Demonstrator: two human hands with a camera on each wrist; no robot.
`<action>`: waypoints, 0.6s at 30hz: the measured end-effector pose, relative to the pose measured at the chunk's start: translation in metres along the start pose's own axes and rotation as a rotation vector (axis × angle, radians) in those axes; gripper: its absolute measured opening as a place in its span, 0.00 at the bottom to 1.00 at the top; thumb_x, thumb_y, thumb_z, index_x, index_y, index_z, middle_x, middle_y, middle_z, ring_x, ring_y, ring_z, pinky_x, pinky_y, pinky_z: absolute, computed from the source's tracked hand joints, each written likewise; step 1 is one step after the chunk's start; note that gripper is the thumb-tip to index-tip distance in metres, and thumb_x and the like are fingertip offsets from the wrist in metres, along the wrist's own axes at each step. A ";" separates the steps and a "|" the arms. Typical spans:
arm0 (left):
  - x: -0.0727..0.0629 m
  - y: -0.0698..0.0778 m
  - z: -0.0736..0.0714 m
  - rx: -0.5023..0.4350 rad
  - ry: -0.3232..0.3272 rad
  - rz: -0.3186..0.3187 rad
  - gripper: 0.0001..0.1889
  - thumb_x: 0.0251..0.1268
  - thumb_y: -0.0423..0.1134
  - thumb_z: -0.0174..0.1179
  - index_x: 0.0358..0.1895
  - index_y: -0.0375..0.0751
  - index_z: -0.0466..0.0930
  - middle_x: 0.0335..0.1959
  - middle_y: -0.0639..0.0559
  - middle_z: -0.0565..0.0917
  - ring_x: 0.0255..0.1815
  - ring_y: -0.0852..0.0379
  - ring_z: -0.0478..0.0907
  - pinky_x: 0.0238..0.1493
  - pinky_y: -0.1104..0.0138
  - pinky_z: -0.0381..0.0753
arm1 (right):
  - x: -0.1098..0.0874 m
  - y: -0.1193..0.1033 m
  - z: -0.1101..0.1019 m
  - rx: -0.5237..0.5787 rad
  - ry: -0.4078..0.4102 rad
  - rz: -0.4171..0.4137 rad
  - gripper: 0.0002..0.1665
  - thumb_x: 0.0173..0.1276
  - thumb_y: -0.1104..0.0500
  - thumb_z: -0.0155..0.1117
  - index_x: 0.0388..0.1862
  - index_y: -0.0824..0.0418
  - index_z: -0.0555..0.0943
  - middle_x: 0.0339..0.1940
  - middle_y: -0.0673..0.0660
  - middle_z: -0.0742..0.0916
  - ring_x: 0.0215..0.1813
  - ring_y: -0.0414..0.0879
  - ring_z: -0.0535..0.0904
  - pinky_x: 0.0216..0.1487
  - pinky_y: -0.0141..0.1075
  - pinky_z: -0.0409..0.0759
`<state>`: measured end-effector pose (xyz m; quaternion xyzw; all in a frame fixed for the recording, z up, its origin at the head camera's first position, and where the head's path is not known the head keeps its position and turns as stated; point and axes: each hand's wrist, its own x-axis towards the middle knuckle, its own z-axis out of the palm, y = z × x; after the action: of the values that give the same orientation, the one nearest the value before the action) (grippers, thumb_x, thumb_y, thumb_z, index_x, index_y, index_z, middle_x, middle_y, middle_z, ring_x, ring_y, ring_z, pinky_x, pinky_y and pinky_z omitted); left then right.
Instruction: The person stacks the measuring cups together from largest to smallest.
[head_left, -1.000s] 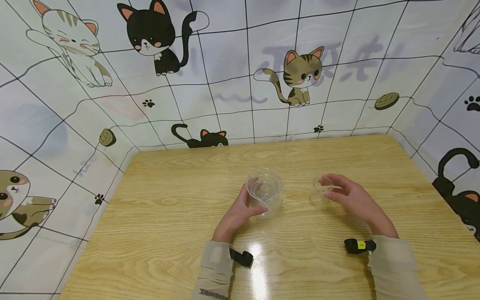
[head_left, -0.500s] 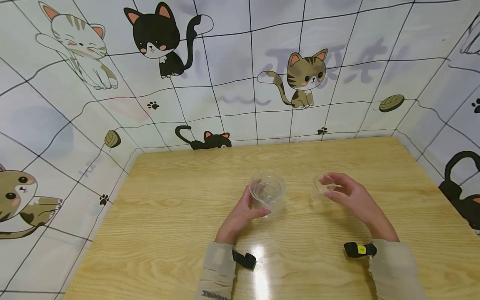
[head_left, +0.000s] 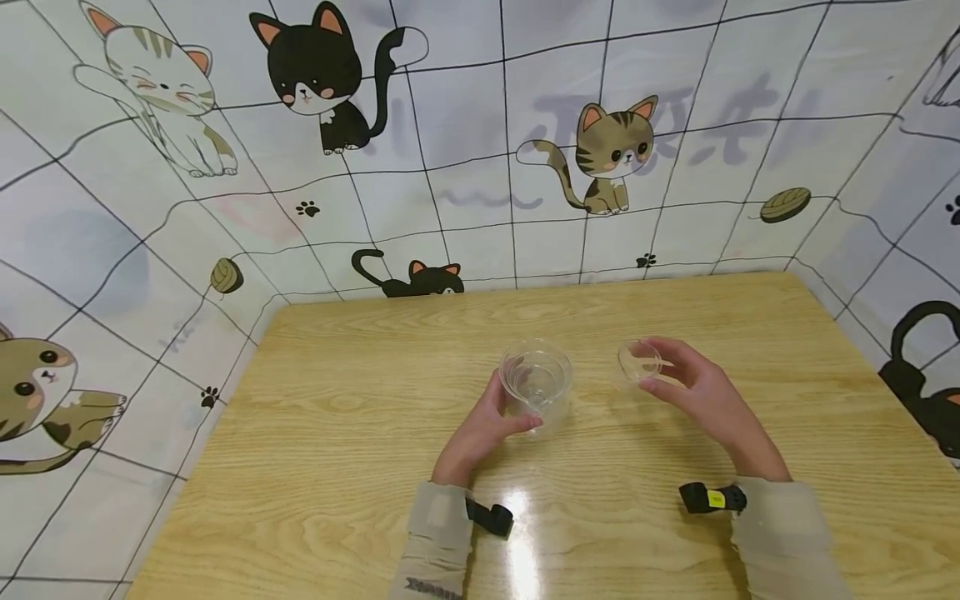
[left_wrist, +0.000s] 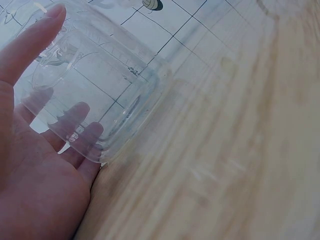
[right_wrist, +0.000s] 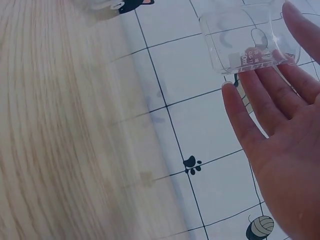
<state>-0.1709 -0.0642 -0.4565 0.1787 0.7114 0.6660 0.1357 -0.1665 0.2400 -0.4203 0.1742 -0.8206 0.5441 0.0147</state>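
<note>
My left hand (head_left: pixel 491 421) holds a large clear beaker (head_left: pixel 536 379) around its side, thumb at the front. In the left wrist view the fingers (left_wrist: pixel 82 125) show through its transparent wall, and the beaker (left_wrist: pixel 107 80) stands at the table surface. Rings show inside it; I cannot tell for sure how much liquid it contains. To the right, my right hand (head_left: pixel 697 387) grips a small clear glass beaker (head_left: pixel 628 363) between thumb and fingers. White printed marks show on this beaker (right_wrist: pixel 225 47) in the right wrist view. It hangs above the table, apart from the large one.
The wooden table (head_left: pixel 337 467) meets a white cloth backdrop (head_left: pixel 465 192) with cat drawings at the back and sides. Black cameras are strapped to both wrists, the left camera (head_left: pixel 491 518) and the right camera (head_left: pixel 705 498). Light glares off the table's front middle.
My right hand has shifted slightly left and up with the small beaker, closer to the large one. The left hand keeps its hold on the large beaker; the head view has shifted a little.
</note>
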 end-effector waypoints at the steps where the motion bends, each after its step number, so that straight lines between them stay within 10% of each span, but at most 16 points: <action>1: 0.000 0.000 0.000 0.001 -0.001 -0.005 0.46 0.46 0.38 0.68 0.67 0.59 0.48 0.66 0.62 0.56 0.68 0.65 0.46 0.66 0.61 0.44 | 0.001 -0.001 0.001 -0.002 -0.002 -0.003 0.28 0.63 0.58 0.59 0.62 0.51 0.65 0.58 0.52 0.73 0.60 0.38 0.65 0.54 0.24 0.64; 18: -0.002 0.000 -0.001 0.002 -0.006 -0.011 0.46 0.46 0.38 0.68 0.67 0.62 0.48 0.68 0.57 0.55 0.68 0.66 0.46 0.66 0.62 0.44 | 0.011 -0.015 0.008 -0.047 -0.011 0.032 0.31 0.61 0.55 0.60 0.63 0.46 0.63 0.60 0.48 0.73 0.62 0.39 0.64 0.55 0.20 0.63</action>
<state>-0.1699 -0.0662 -0.4560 0.1770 0.7124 0.6642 0.1415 -0.1709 0.2249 -0.4076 0.1634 -0.8359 0.5239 0.0055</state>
